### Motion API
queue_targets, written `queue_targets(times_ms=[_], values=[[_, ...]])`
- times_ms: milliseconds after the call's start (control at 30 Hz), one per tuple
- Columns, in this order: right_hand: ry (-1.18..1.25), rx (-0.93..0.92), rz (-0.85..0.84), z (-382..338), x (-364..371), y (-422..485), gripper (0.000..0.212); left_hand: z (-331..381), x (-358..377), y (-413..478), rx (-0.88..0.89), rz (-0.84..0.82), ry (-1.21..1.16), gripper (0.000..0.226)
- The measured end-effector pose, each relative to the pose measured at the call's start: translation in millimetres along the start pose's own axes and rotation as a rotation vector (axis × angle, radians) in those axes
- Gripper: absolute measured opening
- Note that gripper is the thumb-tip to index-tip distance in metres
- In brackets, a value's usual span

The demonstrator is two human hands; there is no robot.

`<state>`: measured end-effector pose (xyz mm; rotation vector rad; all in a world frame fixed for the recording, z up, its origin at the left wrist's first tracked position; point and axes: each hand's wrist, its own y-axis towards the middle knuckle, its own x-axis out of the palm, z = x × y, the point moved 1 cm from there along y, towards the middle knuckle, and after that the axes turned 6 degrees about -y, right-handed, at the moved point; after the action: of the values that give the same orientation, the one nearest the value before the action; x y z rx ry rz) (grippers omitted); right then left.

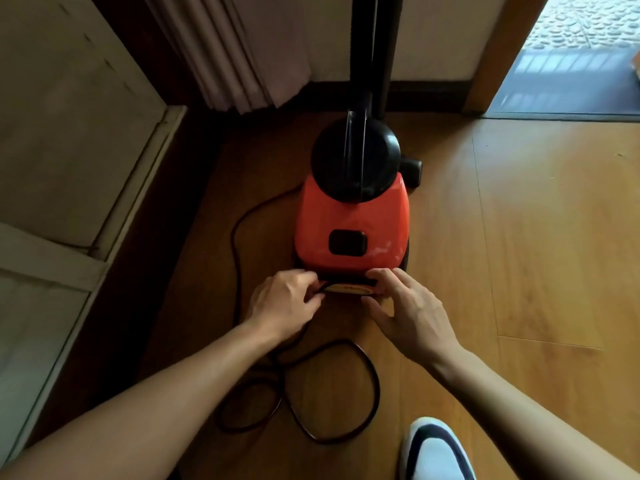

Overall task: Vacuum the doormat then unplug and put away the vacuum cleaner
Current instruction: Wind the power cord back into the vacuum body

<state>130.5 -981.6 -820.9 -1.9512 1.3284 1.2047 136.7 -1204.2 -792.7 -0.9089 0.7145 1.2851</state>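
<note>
Vacuum cleaner, rigid, probably weighty: I am pinching its rear edge, left hand and right hand half-closed, limp cord trailing.

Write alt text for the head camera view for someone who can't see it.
Two bare hands, left hand and right hand, grip the near end of a red vacuum on a wood floor. Its black cord lies in loose loops near a white shoe.
</note>
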Motion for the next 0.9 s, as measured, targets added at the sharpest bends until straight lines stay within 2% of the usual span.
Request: queue_targets(times_ms=[167, 300, 367, 533, 633, 700, 767, 833, 900], values=[[0.023, -0.02, 0.017, -14.8, 9.3, -0.9, 0.029, -13.9, -8.5, -0.6, 0.027, 0.104, 0.003, 0.01], [0.104, 0.115, -0.022, -23.8, 26.1, -1.0, 0.037, -16.8, -1.5, 4.1, -0.041, 0.126, -0.055, 0.013], [0.24, 0.243, -0.069, -32.1, 36.4, -1.5, 0.042, -16.4, 5.0, 5.2, -0.081, 0.124, -0.074, 0.016], [0.543, 0.512, -0.247, -53.7, 66.0, 5.4, 0.031, -22.2, 10.0, 5.8, -0.089, 0.103, -0.141, 0.015], [0.922, 0.693, -0.366, -69.6, 87.3, 10.2, 0.042, -20.9, 7.2, 2.9, -0.075, 0.045, -0.243, 0.022], [1.204, 0.824, -0.411, -81.5, 97.7, 12.7, 0.037, -20.7, 7.1, -1.1, -0.097, -0.03, -0.301, 0.027], [1.412, 0.849, -0.45, -95.5, 97.8, 15.7, 0.027, -25.3, 4.6, -2.4, -0.157, -0.102, -0.392, 0.031], [1.532, 0.861, -0.48, -103.8, 97.5, 16.9, 0.026, -31.3, -0.5, -2.2, -0.19, -0.163, -0.436, 0.035], [1.582, 0.898, -0.481, -104.5, 102.7, 16.5, 0.027, -34.1, -7.9, -2.6, -0.109, -0.12, -0.347, 0.033]])
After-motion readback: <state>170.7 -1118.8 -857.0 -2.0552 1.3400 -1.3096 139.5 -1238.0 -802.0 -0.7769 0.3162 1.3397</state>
